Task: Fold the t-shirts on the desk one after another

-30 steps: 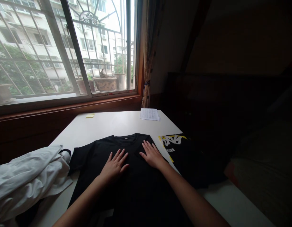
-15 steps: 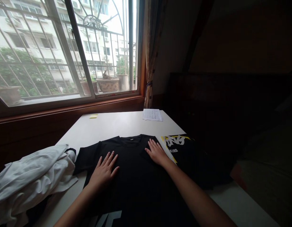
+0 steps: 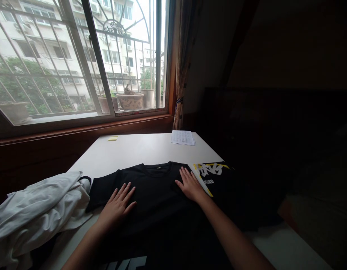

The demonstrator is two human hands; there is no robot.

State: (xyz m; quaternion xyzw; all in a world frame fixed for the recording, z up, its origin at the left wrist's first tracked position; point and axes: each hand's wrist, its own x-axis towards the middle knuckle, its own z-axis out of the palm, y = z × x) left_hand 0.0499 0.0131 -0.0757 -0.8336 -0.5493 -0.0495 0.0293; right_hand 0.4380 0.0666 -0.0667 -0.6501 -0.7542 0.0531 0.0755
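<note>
Clock dirs taken from middle of shirt, 12 = far side, away from the person.

Black short-sleeved crew-neck T-shirt lies spread out on white tabletop, neckline at 12, a sleeve out at approx. 10; pale print partly in view at 6, rest cut off by bottom edge.

L hand: palm down on shirt at approx. 9–10, fingers spread, thumb well out, nothing pinched. R hand: palm down at approx. 1–2, nr shoulder, fingers closer tog. w/ small gaps, thumb apart, also not pinching. Can't tell how hard either presses.

At 9, crumpled white cloth garment, heaped nr the sleeve, w/ dark fabric under it. At 2–3, black garment w/ grey-white lettering & yellow edging, just beside R hand; its far part is lost in shadow.

Farther off on table: white printed sheets of paper at 12–1, small yellow paper notes at 11. Beyond table, metal-framed sliding window from 10 to 12, barred outside, w/ brown patterned flowerpot behind glass; tied patterned curtain at 12–1. Far R too dark to tell.
</note>
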